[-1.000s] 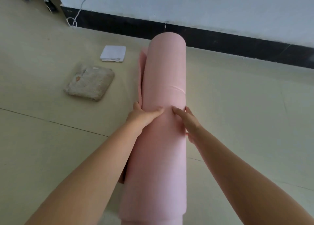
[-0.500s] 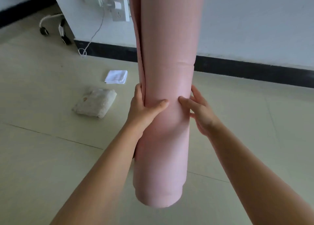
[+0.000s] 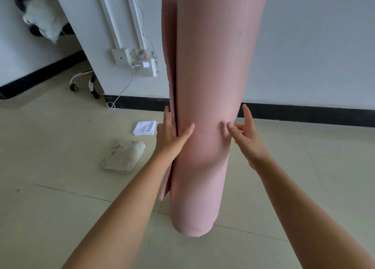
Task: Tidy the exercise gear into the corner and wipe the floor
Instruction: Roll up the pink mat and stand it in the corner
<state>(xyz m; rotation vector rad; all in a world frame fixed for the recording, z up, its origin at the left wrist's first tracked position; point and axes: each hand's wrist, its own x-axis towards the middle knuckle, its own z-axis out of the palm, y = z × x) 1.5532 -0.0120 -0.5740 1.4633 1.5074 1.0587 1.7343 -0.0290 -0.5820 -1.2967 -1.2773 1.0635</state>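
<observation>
Rolled pink mat upright between left hand and right hand; spread fingers press its sides.

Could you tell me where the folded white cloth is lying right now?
In the head view the folded white cloth lies on the floor left of the upright pink mat, just beyond the beige pad and near the black baseboard.

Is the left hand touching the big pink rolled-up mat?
Touching. Head view: the left hand lies flat against the pink rolled foam mat, thumb pressed on its front.
</observation>
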